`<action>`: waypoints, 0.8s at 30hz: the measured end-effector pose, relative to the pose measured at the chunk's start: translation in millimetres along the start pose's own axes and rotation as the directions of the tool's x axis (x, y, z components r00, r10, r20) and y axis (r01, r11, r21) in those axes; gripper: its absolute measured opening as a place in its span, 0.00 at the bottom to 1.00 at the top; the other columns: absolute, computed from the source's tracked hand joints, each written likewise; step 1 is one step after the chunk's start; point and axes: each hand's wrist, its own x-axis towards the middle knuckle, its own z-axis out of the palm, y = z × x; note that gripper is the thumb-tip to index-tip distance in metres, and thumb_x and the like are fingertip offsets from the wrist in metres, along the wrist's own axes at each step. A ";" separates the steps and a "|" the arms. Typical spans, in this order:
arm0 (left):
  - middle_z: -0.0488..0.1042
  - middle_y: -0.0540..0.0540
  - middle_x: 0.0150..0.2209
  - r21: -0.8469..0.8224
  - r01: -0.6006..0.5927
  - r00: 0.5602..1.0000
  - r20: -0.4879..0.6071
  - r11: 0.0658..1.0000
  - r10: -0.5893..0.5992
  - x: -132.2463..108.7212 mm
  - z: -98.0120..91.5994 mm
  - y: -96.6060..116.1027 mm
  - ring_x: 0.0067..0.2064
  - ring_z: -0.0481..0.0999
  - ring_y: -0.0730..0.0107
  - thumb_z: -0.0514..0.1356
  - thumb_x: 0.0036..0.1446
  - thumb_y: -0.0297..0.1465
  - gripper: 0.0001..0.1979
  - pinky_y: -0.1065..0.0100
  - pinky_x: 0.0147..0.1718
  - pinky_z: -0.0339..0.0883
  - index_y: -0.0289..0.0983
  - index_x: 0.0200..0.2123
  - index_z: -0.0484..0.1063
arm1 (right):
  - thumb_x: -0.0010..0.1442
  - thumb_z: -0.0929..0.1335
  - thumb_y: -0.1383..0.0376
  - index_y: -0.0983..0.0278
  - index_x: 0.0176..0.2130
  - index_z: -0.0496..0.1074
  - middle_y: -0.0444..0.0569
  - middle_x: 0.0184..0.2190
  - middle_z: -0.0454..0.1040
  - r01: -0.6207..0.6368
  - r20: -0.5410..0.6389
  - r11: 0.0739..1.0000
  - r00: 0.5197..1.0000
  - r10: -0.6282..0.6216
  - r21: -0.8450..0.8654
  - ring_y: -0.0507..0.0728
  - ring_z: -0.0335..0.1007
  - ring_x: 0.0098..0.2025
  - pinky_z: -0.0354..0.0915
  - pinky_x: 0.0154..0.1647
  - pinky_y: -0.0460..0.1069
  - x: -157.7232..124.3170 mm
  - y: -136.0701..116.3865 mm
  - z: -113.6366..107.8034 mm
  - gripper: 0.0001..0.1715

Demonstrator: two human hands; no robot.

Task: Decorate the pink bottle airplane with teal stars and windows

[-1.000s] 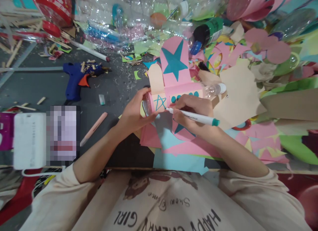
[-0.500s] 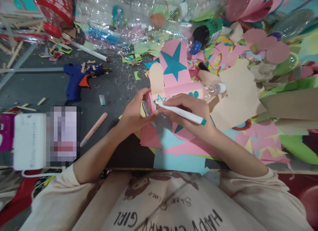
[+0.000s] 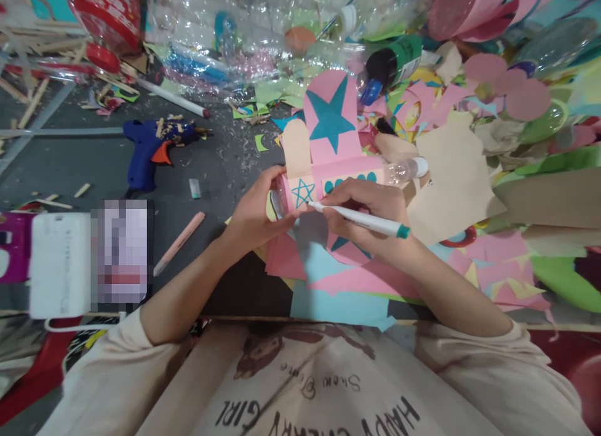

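Observation:
My left hand (image 3: 257, 212) grips the base end of a clear plastic bottle (image 3: 397, 171) lying on its side, wrapped in pink paper, its white cap to the right. My right hand (image 3: 370, 217) pinches a white marker (image 3: 364, 219) with a teal end. The marker's tip is at the lower right of a teal outlined star (image 3: 303, 192) on a cream paper strip round the bottle. Behind it stands a pink paper flap (image 3: 323, 89) bearing a solid teal star. Teal dots (image 3: 370, 177) on the bottle are partly hidden by my right hand.
A blue glue gun (image 3: 143, 151) lies left on the dark table, near a peach marker (image 3: 181, 242) and a small marker cap (image 3: 194, 188). Plastic bottles (image 3: 197, 23) crowd the back. Paper scraps and a beige sheet (image 3: 455, 179) cover the right side.
My right hand has shifted slightly right with the marker, and the tip has moved to the star's lower right. More of the star's outline shows. My left hand keeps its hold.

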 end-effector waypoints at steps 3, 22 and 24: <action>0.70 0.38 0.57 -0.008 -0.010 1.000 -0.010 1.000 0.010 0.1 0.7 -0.9 0.56 0.75 0.52 0.67 0.56 0.42 0.34 0.53 0.56 0.70 0.40 0.62 0.58 | 0.62 0.68 0.68 0.60 0.27 0.70 0.39 0.18 0.70 0.005 -0.004 1.000 1.000 -0.005 -0.005 0.51 0.66 0.22 0.63 0.27 0.48 0.0 2.0 -0.5 0.11; 0.68 0.35 0.60 0.043 -0.099 0.995 0.023 0.994 0.098 -1.1 -1.8 -1.7 0.60 0.73 0.51 0.64 0.59 0.41 0.33 0.53 0.59 0.68 0.40 0.63 0.55 | 0.63 0.72 0.57 0.59 0.38 0.77 0.46 0.32 0.78 -0.082 -0.053 0.994 0.995 0.086 0.076 0.53 0.75 0.31 0.68 0.27 0.48 -4.6 8.6 2.2 0.09; 0.67 0.34 0.61 0.054 -0.096 0.995 0.033 0.994 0.094 -1.4 -2.7 -1.7 0.62 0.71 0.51 0.64 0.59 0.42 0.34 0.53 0.61 0.67 0.40 0.63 0.55 | 0.63 0.72 0.58 0.59 0.40 0.78 0.46 0.33 0.79 -0.041 -0.043 0.996 0.998 0.045 0.082 0.54 0.76 0.33 0.69 0.31 0.49 -4.1 10.0 4.3 0.08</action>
